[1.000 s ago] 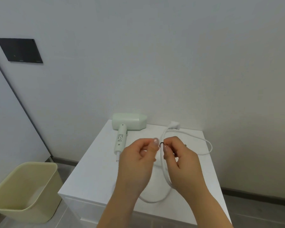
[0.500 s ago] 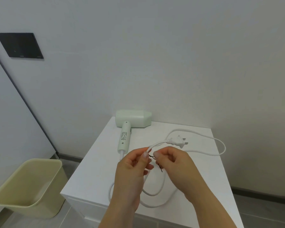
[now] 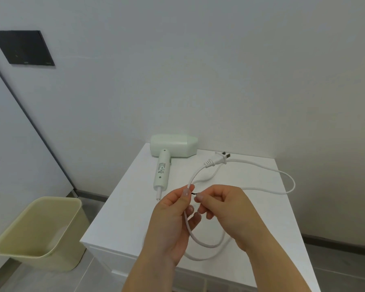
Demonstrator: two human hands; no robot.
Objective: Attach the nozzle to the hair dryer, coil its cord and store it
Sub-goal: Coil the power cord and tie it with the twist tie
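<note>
A pale green hair dryer [image 3: 170, 148] lies on the white cabinet top [image 3: 122, 207] against the wall, its nozzle pointing right and its handle toward me. Its white cord [image 3: 282, 175] loops over the right side of the top, and the plug [image 3: 216, 162] rests near the dryer. My left hand [image 3: 173, 224] pinches the cord below the plug, with a lower loop running through its fingers. My right hand [image 3: 221, 209] pinches a thin black tie [image 3: 194, 194] stretched between both hands' fingertips.
A pale yellow plastic bin [image 3: 38, 234] stands on the floor left of the cabinet. A black panel [image 3: 22, 48] is set in the wall at upper left. The wall runs directly behind the cabinet.
Both hands have kept working the black tie at the cord. The plug moved from the back edge to mid-top, then to beside the dryer nozzle. The cord's loops shifted.
</note>
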